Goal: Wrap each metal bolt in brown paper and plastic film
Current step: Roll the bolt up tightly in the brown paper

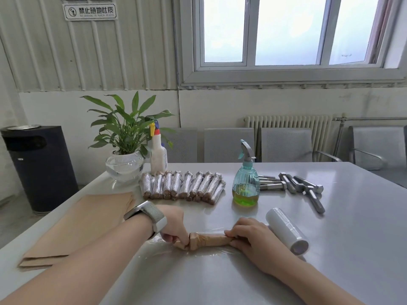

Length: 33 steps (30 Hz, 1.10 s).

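A bolt wrapped in brown paper point(209, 239) lies crosswise on a sheet of clear plastic film point(204, 253) near the table's front. My left hand point(174, 226) grips its left end, fingers curled round it. My right hand point(251, 235) holds its right end, fingertips on top. A roll of plastic film point(286, 231) lies just right of my right hand. Several wrapped bolts point(182, 187) are lined up in a row at mid-table. Several bare metal bolts point(297, 186) lie at the right. A stack of brown paper sheets point(74, 227) sits at the left.
A teal spray bottle point(246, 181) with green liquid stands between the wrapped row and the bare bolts. A white spray bottle point(158, 155) and a potted plant in a glass bowl point(124, 164) stand at the back left. Chairs line the far side; a black bin point(37, 164) stands left.
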Tool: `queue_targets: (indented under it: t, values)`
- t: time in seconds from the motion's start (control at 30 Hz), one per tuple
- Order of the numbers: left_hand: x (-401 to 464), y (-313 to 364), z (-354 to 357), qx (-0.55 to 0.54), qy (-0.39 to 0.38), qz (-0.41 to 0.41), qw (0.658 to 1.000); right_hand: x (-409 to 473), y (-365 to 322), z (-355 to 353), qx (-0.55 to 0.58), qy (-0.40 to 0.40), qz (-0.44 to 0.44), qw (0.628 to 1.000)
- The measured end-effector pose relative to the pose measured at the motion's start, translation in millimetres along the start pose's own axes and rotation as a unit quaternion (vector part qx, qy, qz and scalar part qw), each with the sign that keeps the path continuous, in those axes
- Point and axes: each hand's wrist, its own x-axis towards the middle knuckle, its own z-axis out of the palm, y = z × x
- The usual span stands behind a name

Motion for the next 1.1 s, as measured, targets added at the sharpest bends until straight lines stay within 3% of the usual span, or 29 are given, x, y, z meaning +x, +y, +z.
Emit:
queue_targets:
  t: [0.2, 0.37, 0.6, 0.73, 0.9, 1.1]
  values:
    - [-5.0, 9.3, -4.5, -0.053, -0.033, -0.031, 0.998, 0.8, 1.7, 0.5, 0.001, 0.002, -0.004, 1.0]
    - [1.9, 17.1, -0.2, 0.024, -0.005, -0.046, 0.999, -0.6, 2.8, 1.1, 0.008, 0.006, -0.005, 1.0]
    - [0.1, 10.0, 5.1, -0.156, 0.004, -0.023, 0.988, 0.6, 3.3, 0.4, 0.017, 0.006, -0.007, 1.0]
    - [-3.6, -1.4, 10.7, -0.341, 0.002, -0.037, 0.939, 0.8, 2.8, 0.0, 0.019, 0.009, -0.007, 1.0]
    - [-12.6, -19.2, 23.6, -0.556, 0.018, -0.043, 0.83, 2.1, 2.2, -0.9, 0.027, 0.01, -0.009, 1.0]
    - [-17.6, -17.5, 60.4, -0.604, 0.132, -0.013, 0.786, 2.4, 1.0, -1.9, 0.03, 0.005, -0.01, 0.999]
